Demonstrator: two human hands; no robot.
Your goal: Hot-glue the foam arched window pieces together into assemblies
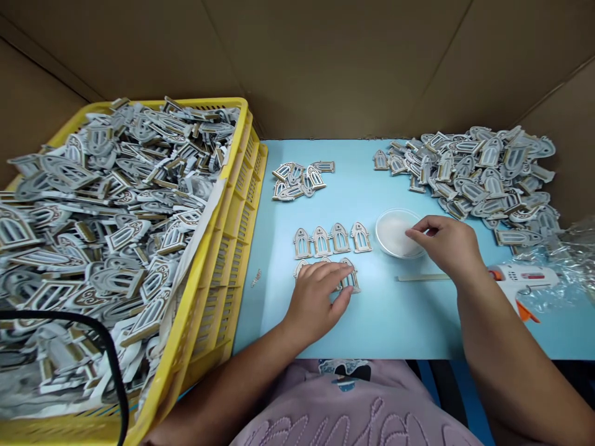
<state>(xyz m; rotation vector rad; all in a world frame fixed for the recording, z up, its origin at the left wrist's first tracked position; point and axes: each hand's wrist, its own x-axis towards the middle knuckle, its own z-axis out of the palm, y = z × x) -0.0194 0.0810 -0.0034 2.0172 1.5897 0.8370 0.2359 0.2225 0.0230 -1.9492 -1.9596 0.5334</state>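
Observation:
My left hand [318,297] lies palm down with its fingers stretched over a row of small arched window ornaments [349,277], hiding most of them. Just above that row stand several more arched window ornaments [321,241], side by side. At the rim of a round, clear plastic tub [388,232] with whitish contents, my right hand [446,244] has thumb and fingertips pinched together. Whatever is between those fingertips is too small or hidden to make out.
A yellow crate [232,229] heaped with window ornaments stands at left. More ornaments lie in a small pile [297,179] and a large pile [483,173]. Right of my right forearm are a white-and-orange glue gun [530,277] and clear plastic wrap [576,266]. Cardboard walls [344,68] surround the table.

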